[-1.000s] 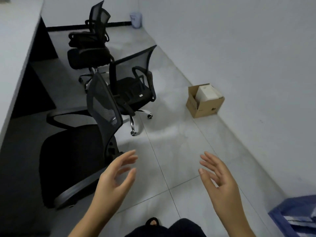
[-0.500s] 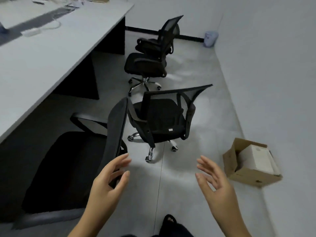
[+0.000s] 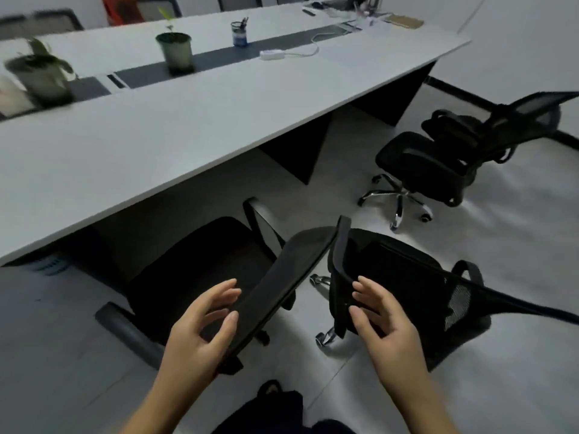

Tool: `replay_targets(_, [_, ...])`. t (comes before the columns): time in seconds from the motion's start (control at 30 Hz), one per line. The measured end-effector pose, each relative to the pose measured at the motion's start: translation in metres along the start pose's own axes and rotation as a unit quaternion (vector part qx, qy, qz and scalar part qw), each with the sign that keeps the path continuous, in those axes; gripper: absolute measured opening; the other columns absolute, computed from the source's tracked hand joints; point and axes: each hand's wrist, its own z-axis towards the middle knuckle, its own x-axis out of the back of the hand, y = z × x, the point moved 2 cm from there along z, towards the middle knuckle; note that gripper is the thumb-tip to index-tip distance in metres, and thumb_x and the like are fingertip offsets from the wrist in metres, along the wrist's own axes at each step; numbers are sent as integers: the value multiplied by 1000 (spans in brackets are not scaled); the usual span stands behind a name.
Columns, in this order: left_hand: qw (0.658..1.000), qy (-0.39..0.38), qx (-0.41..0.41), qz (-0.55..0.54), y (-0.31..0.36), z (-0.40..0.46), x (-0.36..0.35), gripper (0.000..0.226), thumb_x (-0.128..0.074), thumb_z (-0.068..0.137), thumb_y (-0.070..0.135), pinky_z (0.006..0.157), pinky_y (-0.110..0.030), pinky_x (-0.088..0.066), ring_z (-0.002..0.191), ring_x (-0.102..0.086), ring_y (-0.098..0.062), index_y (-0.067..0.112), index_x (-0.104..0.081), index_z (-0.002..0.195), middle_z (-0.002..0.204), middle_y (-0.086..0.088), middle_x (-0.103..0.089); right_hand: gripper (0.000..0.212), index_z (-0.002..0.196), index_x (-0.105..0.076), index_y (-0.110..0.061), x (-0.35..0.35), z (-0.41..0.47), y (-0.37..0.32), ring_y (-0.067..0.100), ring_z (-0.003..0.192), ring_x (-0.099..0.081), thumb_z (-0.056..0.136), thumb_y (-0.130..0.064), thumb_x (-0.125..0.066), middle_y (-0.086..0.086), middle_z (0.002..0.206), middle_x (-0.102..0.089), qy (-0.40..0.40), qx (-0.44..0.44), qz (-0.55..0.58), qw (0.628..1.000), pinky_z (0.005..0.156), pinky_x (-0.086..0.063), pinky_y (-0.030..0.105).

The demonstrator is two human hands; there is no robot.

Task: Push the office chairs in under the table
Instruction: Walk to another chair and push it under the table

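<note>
Three black mesh office chairs stand beside a long white table (image 3: 194, 126). The nearest chair (image 3: 203, 270) faces the table, its seat partly under the edge and its backrest top right in front of me. My left hand (image 3: 203, 330) hovers open at the left side of that backrest, fingers spread and slightly bent, holding nothing. My right hand (image 3: 382, 321) is open to the right of the backrest, in front of the second chair (image 3: 407, 286), which is turned sideways. A third chair (image 3: 445, 158) stands farther right, away from the table.
On the table are two potted plants (image 3: 175, 51), a pen cup (image 3: 240, 34), a power strip (image 3: 272, 54) and papers at the far end. Dark table legs (image 3: 300, 155) stand between the chair spots. Grey tiled floor lies to the right, with a wall beyond.
My view has swung left toward the table. Both hands have moved forward and closer to the nearest chair's backrest, staying open.
</note>
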Motion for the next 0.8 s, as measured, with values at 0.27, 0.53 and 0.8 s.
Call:
replay_targets(0.27, [988, 128, 89, 4, -7, -3, -15, 46, -60, 79, 26, 87, -7, -46, 104, -57, 7, 57, -51, 111, 113, 31, -58, 39, 118, -53, -39, -22, 91, -7, -2, 112, -53, 85, -20, -62, -18, 119, -59, -191, 37, -39, 980, 99, -44, 31])
replay_targets(0.53, [964, 91, 194, 158, -56, -2, -72, 55, -60, 87, 29, 93, -13, -36, 116, -40, 10, 42, -34, 133, 121, 28, -43, 61, 139, -32, -30, -62, 175, 35, 7, 130, -32, 86, -37, -59, -13, 140, -38, -473, 242, -368, 763, 108, -28, 26])
replay_targets(0.8, [881, 56, 189, 430, -95, 20, -96, 50, -89, 40, 23, 47, -21, -53, 67, -71, -9, 26, -73, 87, 82, 11, -75, 40, 125, -53, -27, -96, 213, 84, 20, 109, -58, 86, -19, -51, -4, 121, -64, -438, 336, -496, 670, 86, -43, 30])
